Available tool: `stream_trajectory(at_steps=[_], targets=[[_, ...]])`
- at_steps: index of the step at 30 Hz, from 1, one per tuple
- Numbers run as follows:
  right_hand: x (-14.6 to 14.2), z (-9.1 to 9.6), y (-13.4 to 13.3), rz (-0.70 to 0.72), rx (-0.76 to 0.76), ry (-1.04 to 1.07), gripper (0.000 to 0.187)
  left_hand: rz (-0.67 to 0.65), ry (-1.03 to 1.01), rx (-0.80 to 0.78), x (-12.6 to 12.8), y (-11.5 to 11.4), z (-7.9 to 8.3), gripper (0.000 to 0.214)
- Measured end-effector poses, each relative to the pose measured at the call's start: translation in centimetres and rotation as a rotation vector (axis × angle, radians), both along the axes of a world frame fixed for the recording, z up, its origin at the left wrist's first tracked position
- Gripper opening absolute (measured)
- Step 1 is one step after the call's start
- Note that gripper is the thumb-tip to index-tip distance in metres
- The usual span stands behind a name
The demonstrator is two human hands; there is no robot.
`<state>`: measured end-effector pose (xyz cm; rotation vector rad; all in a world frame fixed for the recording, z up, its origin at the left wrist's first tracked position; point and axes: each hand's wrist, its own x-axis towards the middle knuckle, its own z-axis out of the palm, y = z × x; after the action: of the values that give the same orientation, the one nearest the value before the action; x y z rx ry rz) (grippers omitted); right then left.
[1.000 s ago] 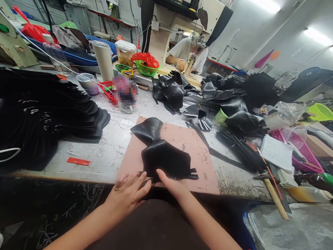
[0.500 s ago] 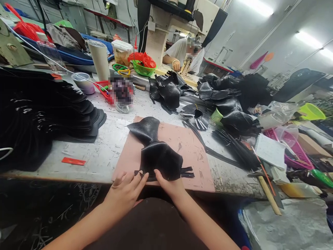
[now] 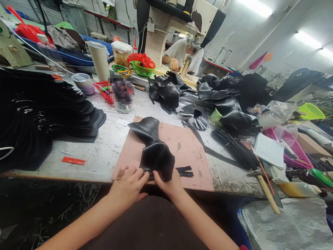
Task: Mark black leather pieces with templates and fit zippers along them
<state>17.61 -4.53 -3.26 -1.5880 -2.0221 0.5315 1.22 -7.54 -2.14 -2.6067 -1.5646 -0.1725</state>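
Loosely bent left hand [image 3: 130,184]: touched near edge of leather piece [image 3: 157,156]; pinch unclear.
Right hand [image 3: 168,183]: pinched it, thumb on top.
Leather piece: lay just ahead, drawn narrower, baring more strips [image 3: 184,169] rightward.

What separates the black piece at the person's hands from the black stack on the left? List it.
Count: the black piece is one curved work; the black stack has many layers.
Finish: the piece is glossy on its upper surface; the stack looks mostly dull.
Place: the piece lies on the pink mat, with the left hand and right hand at its near edge; the stack lies left of the mat, untouched.
Shared: both are black.
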Motion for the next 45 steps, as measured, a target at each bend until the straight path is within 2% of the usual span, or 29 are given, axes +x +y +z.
stream_trajectory(at_steps=[3,5,9,11,14,21,27,35,45], targets=[[0.1,0.5,0.0,0.039,0.030,-0.081,0.018,-0.012,0.013,-0.028,0.3,0.1,0.2,0.052],[0.6,0.6,-0.1,0.002,0.057,-0.098,0.021,-0.008,0.022,-0.035,0.4,0.1,0.1,0.053],[2.2,0.1,-0.6,-0.107,0.064,0.119,0.036,-0.028,-0.002,0.035,0.8,0.2,-0.5,0.047],[2.9,-0.1,-0.7,-0.093,0.067,0.217,0.040,-0.075,-0.005,0.065,1.0,0.3,-0.8,0.046],[3.4,-0.3,-0.8,-0.057,0.061,0.252,0.043,-0.135,0.022,0.044,1.2,0.5,-0.9,0.050],[3.7,0.5,-0.3,0.020,0.041,0.211,0.038,-0.123,0.030,0.041,1.6,0.5,-0.8,0.048],[4.2,1.7,1.4,0.050,-0.137,0.204,0.033,-0.150,0.016,0.038,1.6,0.8,-1.4,0.043],[4.1,2.0,2.6,0.025,-0.225,0.133,0.025,-0.138,0.003,0.051,1.5,0.9,-1.7,0.041],[4.2,2.5,2.7,0.074,-0.207,0.090,0.031,-0.134,0.040,0.039,2.0,1.2,-1.6,0.046]])
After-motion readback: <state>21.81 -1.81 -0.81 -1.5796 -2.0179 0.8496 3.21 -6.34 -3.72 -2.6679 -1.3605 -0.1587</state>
